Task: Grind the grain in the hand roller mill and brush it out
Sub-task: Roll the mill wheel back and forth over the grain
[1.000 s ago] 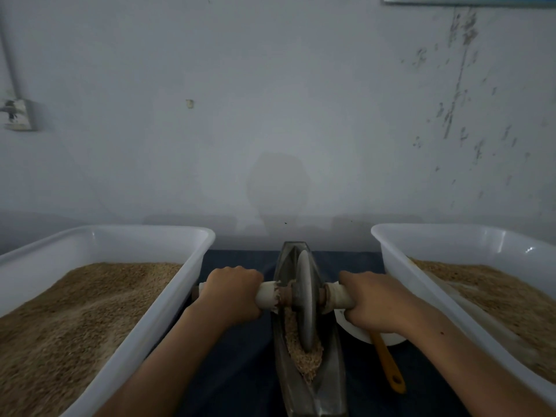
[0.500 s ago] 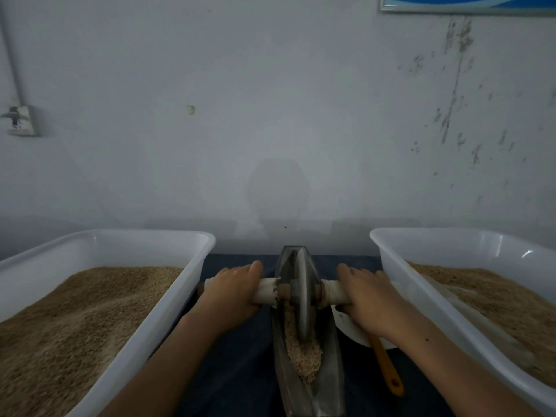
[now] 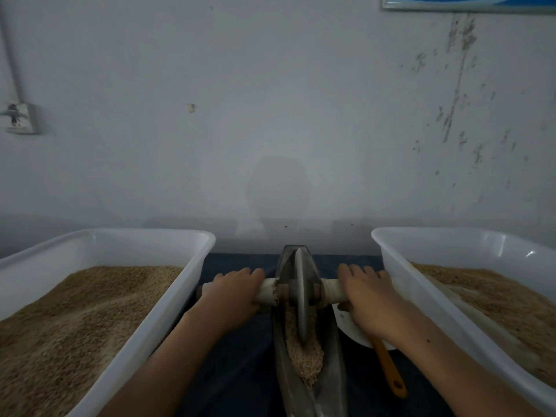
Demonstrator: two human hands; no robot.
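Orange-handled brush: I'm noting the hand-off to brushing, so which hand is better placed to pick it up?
Right. The orange-handled brush lies beside the mill trough, just under the right hand. The left hand would have to cross the wheel.

Dark blue tabletop, left white tub of grain, right white tub of grain, metal mill trough between them, white bowl, orange handle
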